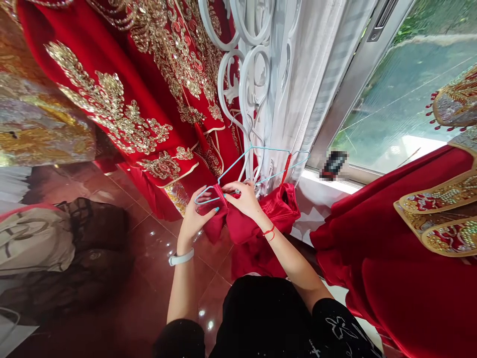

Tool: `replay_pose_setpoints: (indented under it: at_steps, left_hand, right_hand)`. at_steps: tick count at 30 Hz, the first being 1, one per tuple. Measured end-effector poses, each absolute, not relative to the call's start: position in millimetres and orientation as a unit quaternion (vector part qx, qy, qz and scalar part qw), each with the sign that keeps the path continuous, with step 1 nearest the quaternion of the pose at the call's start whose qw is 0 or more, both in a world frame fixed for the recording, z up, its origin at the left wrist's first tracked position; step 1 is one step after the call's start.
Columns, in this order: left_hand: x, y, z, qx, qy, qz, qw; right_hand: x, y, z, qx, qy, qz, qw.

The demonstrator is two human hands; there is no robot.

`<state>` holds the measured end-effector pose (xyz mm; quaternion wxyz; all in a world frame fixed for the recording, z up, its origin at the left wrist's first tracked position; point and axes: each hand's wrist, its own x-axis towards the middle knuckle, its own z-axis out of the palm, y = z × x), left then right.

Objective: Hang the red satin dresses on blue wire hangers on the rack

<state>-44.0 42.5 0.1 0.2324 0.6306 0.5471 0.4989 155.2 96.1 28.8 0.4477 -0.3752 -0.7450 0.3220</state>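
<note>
A light-blue wire hanger (234,163) hangs by its hook from a white scrolled metal stand. My left hand (196,216) is around the hanger's left end, its fingers partly behind the wire and its thumb beside a red strap (221,195) looped over it. My right hand (244,198) pinches that strap near the hanger, and part of its grip is hidden. Below both hands droops the red satin garment (244,228). A second red strap (286,169) loops over the hanger's right side. The garment's bodice bunches under my right wrist.
Red gowns with gold beading (112,114) hang at the left of the white metal stand (257,64). More red embroidered clothing (372,228) hangs at the right, by a window (410,99). A beige bag (37,233) and dark cloth lie at left, above the tiled floor (156,258).
</note>
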Motion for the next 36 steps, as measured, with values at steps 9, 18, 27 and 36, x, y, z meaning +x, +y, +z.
replay_pose_setpoints:
  at_steps: [9, 18, 27, 36]
  left_hand:
    - [-28, 68, 58, 0.725, 0.559, 0.400, 0.042]
    - [-16, 98, 36, 0.695, 0.590, 0.411, -0.003]
    - [-22, 102, 37, 0.703, 0.583, 0.407, 0.017]
    - [-28, 109, 44, 0.713, 0.567, 0.409, 0.055]
  right_hand:
    - [310, 100, -69, -0.724, -0.472, 0.184, 0.469]
    - [389, 77, -82, -0.725, -0.440, 0.364, 0.385]
    - [387, 96, -14, -0.452, -0.396, 0.336, 0.725]
    - [369, 116, 8, -0.429, -0.424, 0.242, 0.760]
